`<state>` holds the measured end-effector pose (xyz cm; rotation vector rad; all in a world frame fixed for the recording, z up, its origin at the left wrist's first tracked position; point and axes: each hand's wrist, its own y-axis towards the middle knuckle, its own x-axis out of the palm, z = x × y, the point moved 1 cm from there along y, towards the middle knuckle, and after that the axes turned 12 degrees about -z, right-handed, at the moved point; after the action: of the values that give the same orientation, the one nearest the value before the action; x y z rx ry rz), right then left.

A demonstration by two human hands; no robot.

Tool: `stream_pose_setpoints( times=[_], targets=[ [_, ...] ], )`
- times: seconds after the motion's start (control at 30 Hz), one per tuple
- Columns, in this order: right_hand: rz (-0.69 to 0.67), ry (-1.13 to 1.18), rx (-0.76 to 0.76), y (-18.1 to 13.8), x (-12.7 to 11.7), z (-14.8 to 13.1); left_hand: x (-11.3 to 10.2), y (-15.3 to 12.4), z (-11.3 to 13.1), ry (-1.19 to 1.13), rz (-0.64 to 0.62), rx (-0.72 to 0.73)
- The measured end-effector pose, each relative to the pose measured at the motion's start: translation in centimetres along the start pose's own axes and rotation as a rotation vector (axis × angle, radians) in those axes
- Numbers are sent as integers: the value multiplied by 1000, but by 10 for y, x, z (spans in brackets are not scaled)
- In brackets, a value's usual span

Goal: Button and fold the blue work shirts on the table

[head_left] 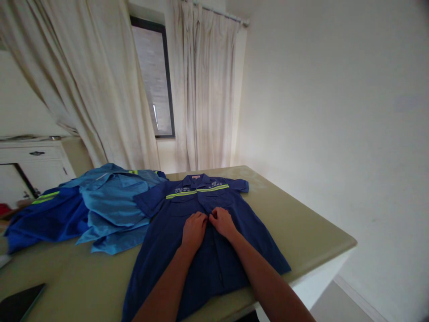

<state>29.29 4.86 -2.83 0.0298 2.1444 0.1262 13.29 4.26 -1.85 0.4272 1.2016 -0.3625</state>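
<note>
A navy short-sleeved work shirt [234, 243] lies spread on the table, front side up, its collar at the far end. A yellow and silver reflective strip [182, 194] crosses its chest below white lettering. My left hand [195, 229] and my right hand [221, 222] meet at the front opening, about mid-shirt. Fingers of both hands are curled and pinch the two edges of the cloth there. Whatever small part lies between the fingertips is hidden. Below my hands the front opening runs down to the hem.
Light blue and royal blue garments [114, 205] are heaped left of the shirt, touching its sleeve. A dark flat device [22, 302] lies at the table's near left. The greenish tabletop [295, 214] ends at a right corner near the wall. A white cabinet [40, 161] and curtains [208, 89] stand behind.
</note>
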Motion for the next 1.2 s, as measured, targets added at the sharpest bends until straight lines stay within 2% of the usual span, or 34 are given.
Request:
stream_pose_setpoints(
  times=[0.2,0.37,0.5,0.57,0.73,1.0,1.2],
  targets=[
    [-68,107,-71,0,-4,0,0,0,0,-41,66,0],
    [-72,206,-106,-2,-8,-3,3,0,2,35,44,-33],
    [-177,386,-26,-2,-8,-5,3,0,3,112,52,-47],
    [-188,423,10,-2,-7,-5,4,0,4,146,59,-44],
    [-112,301,-71,0,-8,-2,3,1,5,154,36,-38],
    [-138,187,-160,2,-3,-1,3,5,-1,-81,-5,-37],
    [-152,38,-160,-1,-2,-2,10,6,-7,-223,50,-106]
  ],
)
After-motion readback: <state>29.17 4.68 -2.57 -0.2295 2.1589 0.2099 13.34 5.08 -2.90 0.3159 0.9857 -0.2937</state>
